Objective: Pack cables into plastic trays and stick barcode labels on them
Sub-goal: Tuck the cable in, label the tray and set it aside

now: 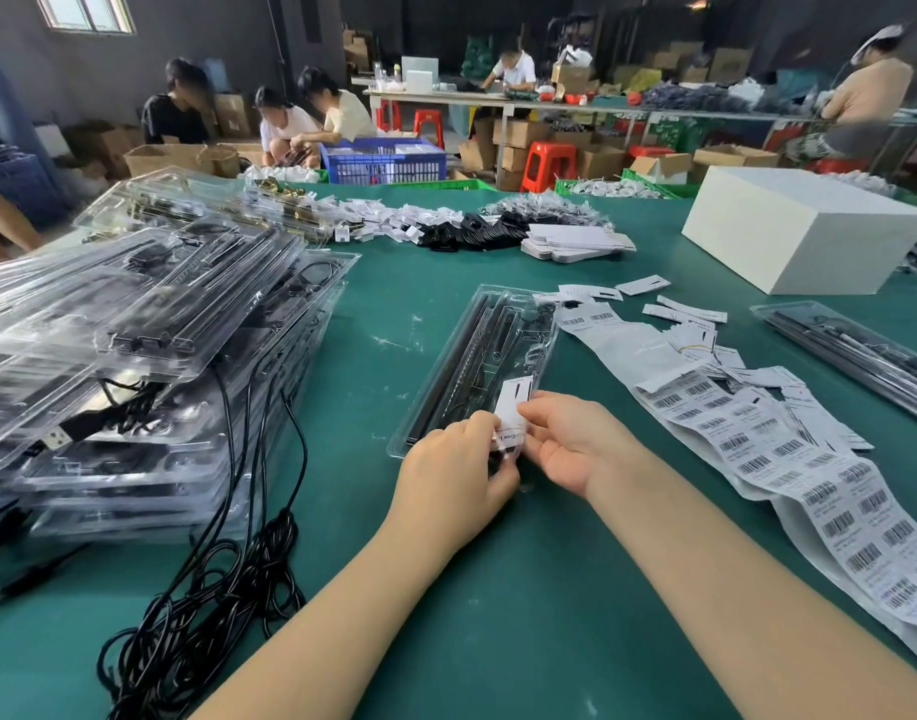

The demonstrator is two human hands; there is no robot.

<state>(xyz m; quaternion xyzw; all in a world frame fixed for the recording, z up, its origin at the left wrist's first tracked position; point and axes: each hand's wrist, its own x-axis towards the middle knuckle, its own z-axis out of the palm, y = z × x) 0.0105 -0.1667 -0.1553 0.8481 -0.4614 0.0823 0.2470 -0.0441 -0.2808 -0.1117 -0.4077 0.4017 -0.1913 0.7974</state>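
A long clear plastic tray [490, 356] holding black rods lay on the green desk [523, 589] straight ahead of the seated person, its near end under both hands. The left hand [453, 472] had its fingers curled over that near end, pinching the lower part of a small white paper tag [513, 407] with a dark slot and a line of print. The right hand [562, 439], just right of the tray's near corner, pinched the same tag from the other side between thumb and fingertips, palm turned up. The tag stood over the tray's near end, touching both hands.

Right of the tray a long white strip of barcode labels [789, 454] ran along the desk towards the near edge, with loose white tags [690, 314] scattered by its far end. Left of the tray rose a tall leaning stack of filled clear plastic trays [149, 324], and black cables [222, 589] spilled from it in a tangle onto the desk. Beyond the tray and to its right sat a large white box [804, 236]; farther right lay another filled clear tray [856, 350]. Well behind the tray, people worked at other benches
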